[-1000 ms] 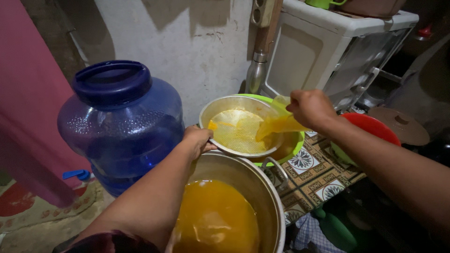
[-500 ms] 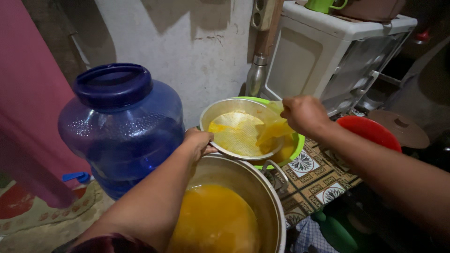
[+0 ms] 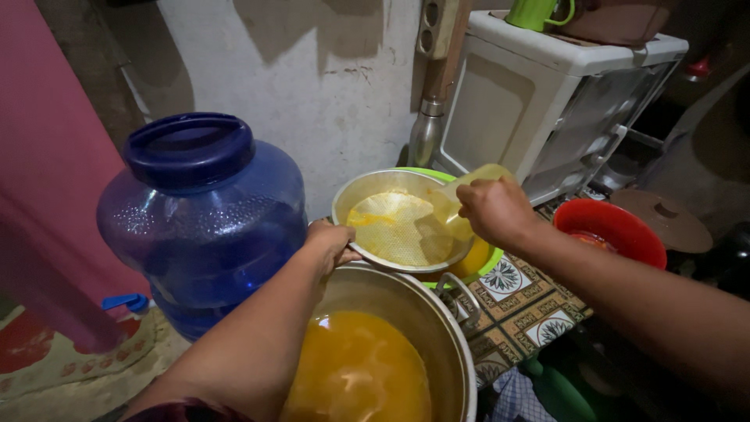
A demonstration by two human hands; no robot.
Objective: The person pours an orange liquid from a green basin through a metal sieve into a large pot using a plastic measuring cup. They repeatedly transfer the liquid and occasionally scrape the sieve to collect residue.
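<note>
water jug (image 3: 205, 227): large, blue, translucent, with a dark blue cap; it stands on the floor to the left of the steel pot and just beside it.

white appliance (image 3: 547, 101): boxy, with a glass front, behind and to the right of the steel pot; a green cup (image 3: 537, 12) sits on top of it.

steel pot (image 3: 422, 312): big and round, low in the frame, with orange-yellow liquid inside and a loop handle on its right rim. it serves as the landmark for this list.

metal strainer (image 3: 394, 223): a round steel bowl with a mesh bottom wet with yellow liquid, held just above the far rim of the steel pot. a green basin (image 3: 484, 262) shows beneath and behind it.

red bowl (image 3: 613, 230): to the right of the steel pot, well apart, on a patterned cloth (image 3: 519, 309).

left hand (image 3: 332, 246): at the far left rim of the steel pot, fingers curled over the near edge of the metal strainer, gripping it.

right hand (image 3: 492, 209): beyond the steel pot's right side, closed around a pale yellow scoop (image 3: 465, 195) that is tipped into the metal strainer; the exact finger placement cannot be told.
</note>
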